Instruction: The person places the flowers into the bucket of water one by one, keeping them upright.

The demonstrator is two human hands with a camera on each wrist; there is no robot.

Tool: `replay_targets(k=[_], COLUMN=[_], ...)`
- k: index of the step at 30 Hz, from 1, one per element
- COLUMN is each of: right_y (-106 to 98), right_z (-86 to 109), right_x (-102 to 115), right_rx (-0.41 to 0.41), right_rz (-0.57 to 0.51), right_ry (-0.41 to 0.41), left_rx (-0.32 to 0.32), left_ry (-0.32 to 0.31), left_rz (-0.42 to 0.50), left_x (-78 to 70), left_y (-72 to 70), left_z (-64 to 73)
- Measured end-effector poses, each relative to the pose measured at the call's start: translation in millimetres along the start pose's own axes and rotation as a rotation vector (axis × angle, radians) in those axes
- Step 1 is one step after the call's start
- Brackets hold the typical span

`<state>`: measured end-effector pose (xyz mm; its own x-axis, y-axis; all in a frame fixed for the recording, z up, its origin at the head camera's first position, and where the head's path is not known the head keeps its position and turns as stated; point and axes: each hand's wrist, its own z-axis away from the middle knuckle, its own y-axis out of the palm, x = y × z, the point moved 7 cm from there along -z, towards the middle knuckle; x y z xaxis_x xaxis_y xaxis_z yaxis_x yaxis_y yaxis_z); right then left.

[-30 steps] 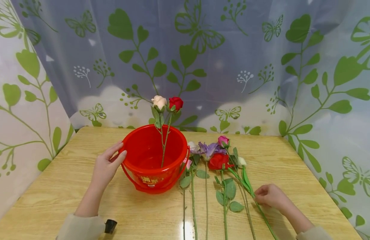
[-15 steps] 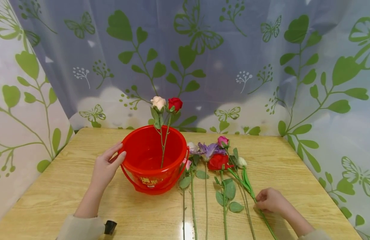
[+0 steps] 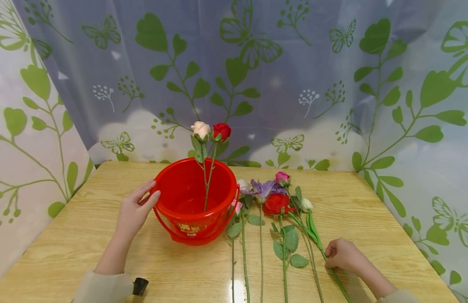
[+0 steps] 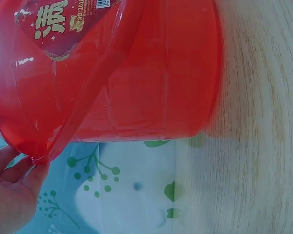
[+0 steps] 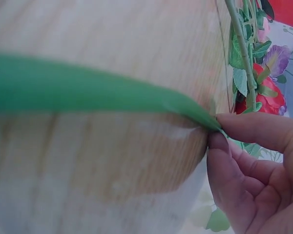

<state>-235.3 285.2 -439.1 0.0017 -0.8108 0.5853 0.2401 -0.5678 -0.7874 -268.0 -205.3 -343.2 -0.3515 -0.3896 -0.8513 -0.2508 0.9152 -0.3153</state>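
Note:
My left hand (image 3: 134,208) holds the rim of a red plastic bucket (image 3: 192,229) at its left side, thumb and fingers at the handle joint in the left wrist view. A cream rose (image 3: 201,130) and a red rose (image 3: 221,131) stand in the bucket, stems leaning together. At the right, my right hand (image 3: 345,255) pinches the green stem (image 5: 136,92) of a white tulip (image 3: 306,205) between thumb and forefinger. The tulip lies along the table, its bloom pointing away from me.
Between bucket and tulip lie several flowers on the wooden table (image 3: 370,202): a large red rose (image 3: 276,204), a purple flower (image 3: 263,190), a magenta rose (image 3: 282,178) and pale pink ones. A small black object (image 3: 140,286) shows by my left sleeve. Leaf-patterned curtains (image 3: 271,97) stand behind.
My right hand has slid slightly along the tulip's stem, toward me and a little right. The left hand, the bucket and the other flowers stay in place.

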Motion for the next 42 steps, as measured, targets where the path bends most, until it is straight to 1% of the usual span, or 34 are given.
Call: replay_targets(k=[7,19,25,32,37,40,42], right_y=[0,-7,-11,-19,-24,-29,-32], right_z=[-0.1,0.2,0.4,2.0,4.9,6.5,6.9], right_x=[-2,-3,-3,1,5,8,10], right_rx=[-0.025,-0.06,-0.054,-0.073,-0.071,-0.073,-0.081], right_rz=[-0.018,-0.106,-0.17,-0.232,-0.262,-0.267,-0.262], right_ry=[0.051,0.077,0.072,0.062,0.076,0.063,0.051], left_rx=[0.001,-0.01,-0.009,-0.011,-0.008,-0.006,-0.008], left_ry=[-0.001,0.007,0.006,0.007,0.007,0.005,0.015], left_rz=[0.017,0.007,0.008,0.014,0.003,-0.005,-0.013], left_x=[-0.2,0.1,1.3,1.2,1.0,2.2,2.2], left_y=[0.1,-0.4,0.0,-0.2,0.0,0.0,0.4], left_z=[-0.4,-1.2,-1.6,-1.2,-0.8,-0.9,-0.6])
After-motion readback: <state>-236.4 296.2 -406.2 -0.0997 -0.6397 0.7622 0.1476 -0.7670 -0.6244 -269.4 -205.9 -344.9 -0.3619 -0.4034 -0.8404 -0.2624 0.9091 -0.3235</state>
